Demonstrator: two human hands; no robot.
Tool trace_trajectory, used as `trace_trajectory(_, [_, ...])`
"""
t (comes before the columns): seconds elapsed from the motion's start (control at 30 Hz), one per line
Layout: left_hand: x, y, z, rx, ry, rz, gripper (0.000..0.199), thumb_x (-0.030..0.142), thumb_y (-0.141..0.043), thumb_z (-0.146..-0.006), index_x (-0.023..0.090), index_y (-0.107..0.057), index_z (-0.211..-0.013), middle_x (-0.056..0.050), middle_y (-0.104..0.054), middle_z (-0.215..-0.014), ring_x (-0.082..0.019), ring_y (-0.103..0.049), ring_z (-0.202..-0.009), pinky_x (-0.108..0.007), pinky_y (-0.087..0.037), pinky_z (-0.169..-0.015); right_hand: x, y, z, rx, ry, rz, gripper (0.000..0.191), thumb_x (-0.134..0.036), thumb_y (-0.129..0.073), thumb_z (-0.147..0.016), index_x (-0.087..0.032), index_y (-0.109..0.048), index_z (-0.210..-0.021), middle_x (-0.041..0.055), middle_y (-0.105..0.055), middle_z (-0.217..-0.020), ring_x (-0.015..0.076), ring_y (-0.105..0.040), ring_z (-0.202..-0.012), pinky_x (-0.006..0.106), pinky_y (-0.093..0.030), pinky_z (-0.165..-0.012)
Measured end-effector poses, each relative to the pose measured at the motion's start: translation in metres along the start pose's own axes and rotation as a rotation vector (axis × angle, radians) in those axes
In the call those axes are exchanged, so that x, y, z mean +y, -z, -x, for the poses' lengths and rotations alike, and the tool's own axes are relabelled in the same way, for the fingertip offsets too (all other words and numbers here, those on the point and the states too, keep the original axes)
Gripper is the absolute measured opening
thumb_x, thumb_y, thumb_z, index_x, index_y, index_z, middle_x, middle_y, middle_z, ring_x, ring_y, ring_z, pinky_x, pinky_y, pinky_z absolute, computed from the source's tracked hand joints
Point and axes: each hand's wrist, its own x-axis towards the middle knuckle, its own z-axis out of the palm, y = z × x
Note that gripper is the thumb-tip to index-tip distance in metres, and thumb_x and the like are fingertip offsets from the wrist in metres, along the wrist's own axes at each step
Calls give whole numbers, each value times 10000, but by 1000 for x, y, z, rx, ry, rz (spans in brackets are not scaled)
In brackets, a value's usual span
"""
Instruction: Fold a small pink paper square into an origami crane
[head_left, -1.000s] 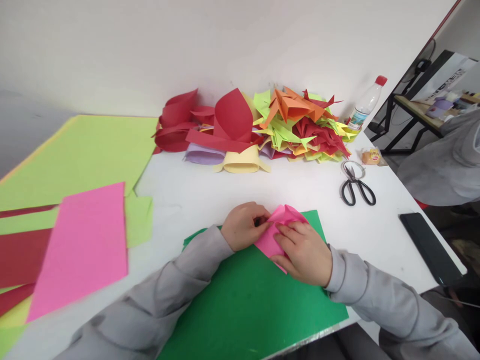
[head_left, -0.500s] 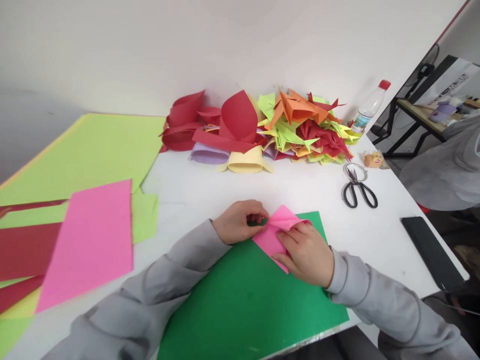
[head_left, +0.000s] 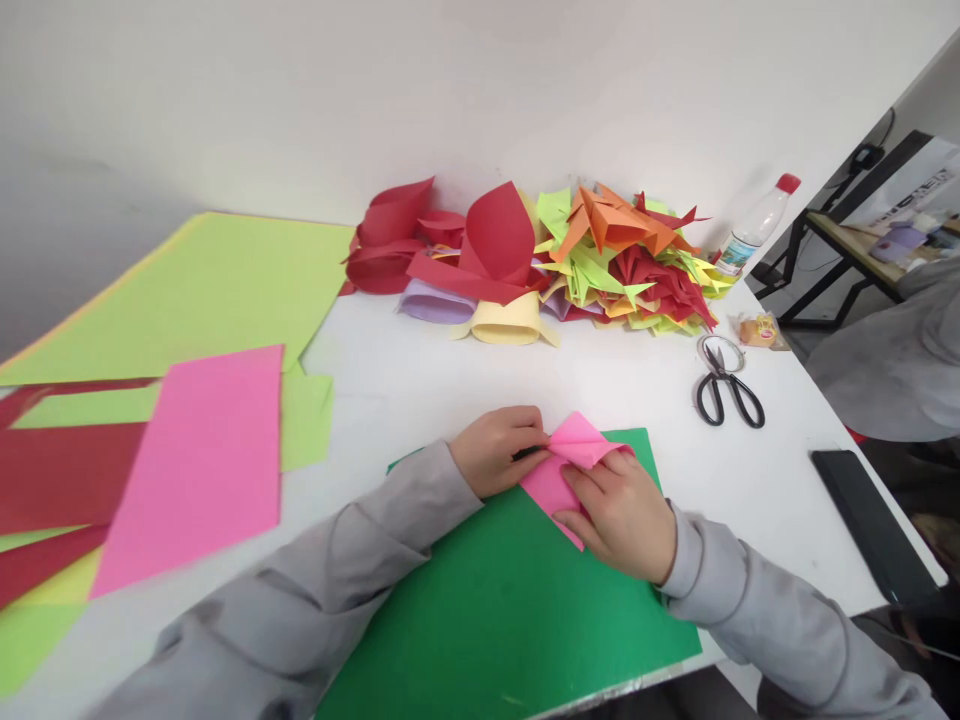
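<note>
A small folded piece of pink paper (head_left: 551, 485) lies on the green board (head_left: 495, 600), one flap raised and creased along its upper part. My left hand (head_left: 501, 450) pinches the paper's left corner between thumb and fingers. Across its right side rests my right hand (head_left: 622, 510), fingers bent over the raised flap and thumb low on the paper. The fingertips of my right hand are partly hidden by the flap.
A pink sheet (head_left: 202, 465) overlaps red and green sheets at left. Folded stars (head_left: 615, 250) and red paper shapes (head_left: 495, 240) stand along the wall. Scissors (head_left: 727, 385), a bottle (head_left: 754, 230) and a black phone (head_left: 874, 525) are at right. A person's grey sleeve (head_left: 900, 350) shows beyond.
The view has shifted slightly, so most things appear further right. The fingers of my left hand have closed in on the paper's left corner. My right hand stays on the paper.
</note>
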Motion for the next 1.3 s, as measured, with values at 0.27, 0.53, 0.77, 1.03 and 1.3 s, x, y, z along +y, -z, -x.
trace_trajectory(0.27, [4, -3, -1, -8, -59, -181, 383, 243, -358, -957, 169, -626, -693, -62, -559, -686, -157, -491, -624, -282, -437, -582, 0, 1, 0, -5, -3, 5, 403, -436, -529, -919, -94, -641, -1099, 154, -685, -954, 273, -555, -859, 432, -441, -776])
trace_trajectory(0.53, [6, -3, -3, 27, -125, -264, 404, 192, -339, -954, 178, -610, -655, -44, -537, -649, -149, -451, -580, -274, -389, -558, -2, 4, -1, -4, 14, 40, 418, -418, -504, -930, -67, -645, -1109, 163, -690, -928, 272, -552, -822, 425, -453, -737])
trace_trajectory(0.77, [10, -4, -5, 88, -167, -245, 381, 159, -343, -947, 174, -601, -667, -53, -562, -662, -149, -464, -593, -267, -419, -570, -2, 2, -1, -5, 10, 41, 428, -409, -460, -947, -62, -642, -1117, 167, -692, -915, 290, -552, -863, 438, -466, -764])
trace_trajectory(1.03, [16, -2, -9, 153, -208, -203, 334, 142, -363, -942, 173, -592, -702, -51, -583, -684, -142, -501, -624, -256, -457, -579, -2, 2, -1, -20, -4, 21, 393, -411, -458, -946, -91, -635, -1091, 167, -681, -953, 295, -554, -919, 443, -463, -786])
trace_trajectory(1.3, [25, 0, -14, 225, -229, -159, 254, 111, -416, -925, 162, -584, -741, -50, -601, -699, -132, -526, -624, -245, -471, -556, -2, 0, -1, -10, 3, 13, 356, -405, -501, -928, -100, -637, -1050, 166, -674, -1002, 292, -556, -913, 440, -469, -788])
